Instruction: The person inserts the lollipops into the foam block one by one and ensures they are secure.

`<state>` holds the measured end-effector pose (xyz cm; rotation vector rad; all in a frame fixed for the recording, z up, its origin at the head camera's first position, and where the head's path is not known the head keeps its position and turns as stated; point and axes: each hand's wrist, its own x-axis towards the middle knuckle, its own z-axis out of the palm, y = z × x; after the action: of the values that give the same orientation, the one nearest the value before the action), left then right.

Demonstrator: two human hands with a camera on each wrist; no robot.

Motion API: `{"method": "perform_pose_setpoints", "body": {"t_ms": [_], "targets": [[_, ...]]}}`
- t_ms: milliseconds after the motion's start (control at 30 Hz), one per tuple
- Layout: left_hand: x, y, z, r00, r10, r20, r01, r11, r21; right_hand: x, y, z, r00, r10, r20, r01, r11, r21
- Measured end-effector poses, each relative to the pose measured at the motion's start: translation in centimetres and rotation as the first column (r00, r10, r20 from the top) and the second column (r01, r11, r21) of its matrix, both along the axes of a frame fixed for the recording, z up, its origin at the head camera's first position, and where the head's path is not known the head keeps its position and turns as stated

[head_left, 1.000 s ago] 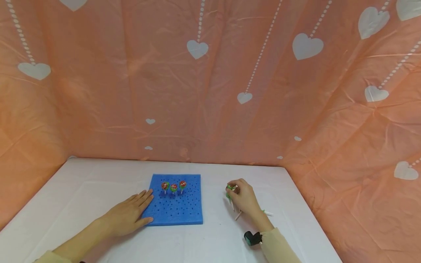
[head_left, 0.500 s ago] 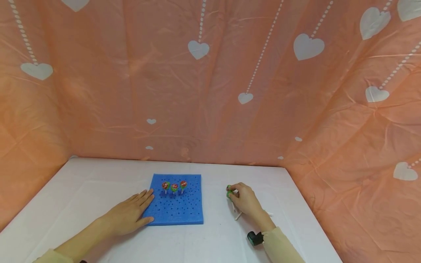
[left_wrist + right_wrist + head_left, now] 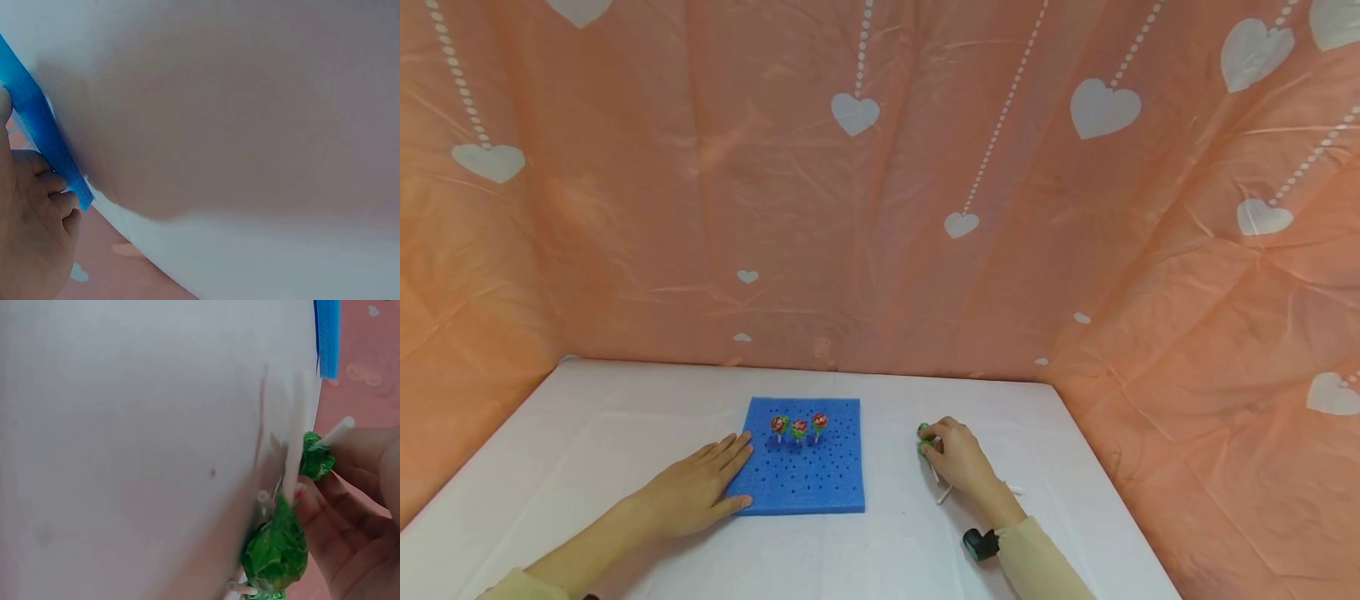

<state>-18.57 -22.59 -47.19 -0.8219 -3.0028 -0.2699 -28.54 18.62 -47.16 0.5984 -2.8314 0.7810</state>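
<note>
My left hand [image 3: 692, 487] lies flat with straight fingers against the left edge of a blue foam board [image 3: 805, 492] dotted with small holes. In the left wrist view, its fingers touch the board's side [image 3: 47, 125]. Three red-and-green lollipops [image 3: 799, 429] stand upright in the board's back half. To the right of the board, my right hand [image 3: 962, 458] pinches a green-wrapped lollipop [image 3: 317, 456] between thumb and fingers, low over the table. Another green lollipop [image 3: 278, 550] is close beside the thumb, with its white stick pointing up in the right wrist view.
More lollipops lie under or beside the right hand, partly hidden; one white stick [image 3: 1015, 490] shows beyond the wrist. A dark device [image 3: 980, 543] sits at the right wrist. The white table [image 3: 625, 400] meets an orange curtain [image 3: 805, 250] with hearts.
My right hand has shifted slightly toward me, its fingers staying at the loose lollipops. My left hand stays on the board, and the three standing lollipops are unchanged.
</note>
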Motion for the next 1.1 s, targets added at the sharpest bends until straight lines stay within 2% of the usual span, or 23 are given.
{"method": "perform_pose_setpoints", "body": {"t_ms": [300, 500, 800, 1100], "targets": [[-0.1, 0.0, 0.0, 1.0, 0.003, 0.013, -0.003, 1.0, -0.005, 0.0, 0.0, 0.1, 1.0, -0.002, 0.004, 0.001, 1.0, 0.01], [-0.1, 0.0, 0.1, 1.0, 0.003, 0.02, -0.003, 1.0, -0.001, 0.1, 0.0, 0.0, 1.0, -0.001, -0.011, 0.001, 1.0, -0.022], [0.0, 0.1, 0.2, 1.0, 0.002, 0.027, -0.002, 1.0, -0.002, 0.2, -0.6, 0.1, 0.996, -0.002, -0.091, -0.012, 0.989, -0.148], [-0.1, 0.0, 0.0, 1.0, 0.001, 0.025, -0.002, 1.0, 0.007, 0.4, -1.4, 0.5, 0.988, 0.019, -0.151, -0.061, 0.958, -0.28]]}}
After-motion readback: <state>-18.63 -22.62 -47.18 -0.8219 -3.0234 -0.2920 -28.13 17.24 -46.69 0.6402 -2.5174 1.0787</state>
